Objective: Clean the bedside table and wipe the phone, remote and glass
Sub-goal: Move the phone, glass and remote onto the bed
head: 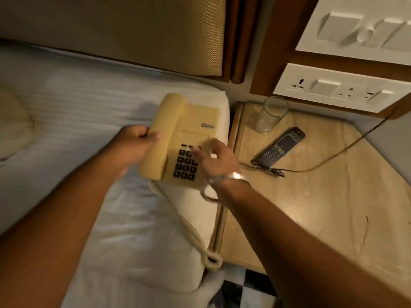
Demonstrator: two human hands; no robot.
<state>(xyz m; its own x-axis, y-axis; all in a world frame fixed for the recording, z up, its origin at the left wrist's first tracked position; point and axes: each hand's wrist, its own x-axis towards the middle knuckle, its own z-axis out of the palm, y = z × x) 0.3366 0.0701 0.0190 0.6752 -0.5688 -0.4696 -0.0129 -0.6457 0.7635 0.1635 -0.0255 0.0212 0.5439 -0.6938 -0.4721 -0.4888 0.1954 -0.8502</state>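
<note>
A cream desk phone (191,123) with black keys is over the corner of the white bed. My left hand (133,144) grips its handset side. Lying over the keypad's right side, my right hand (213,157) has its fingers spread; whether it grips the phone I cannot tell. A coiled cord (191,232) hangs from the phone down the mattress edge. On the marble bedside table (322,207) stand an empty clear glass (270,115) at the back left and a dark remote (279,147) lying diagonally beside it.
A thin brown cable (333,156) crosses the table from the wall to a black bundled cord (270,170) by the remote. White socket and switch panels (340,87) sit on the wooden wall above. A padded headboard (155,34) stands behind the bed. Checkered floor (240,290) shows below.
</note>
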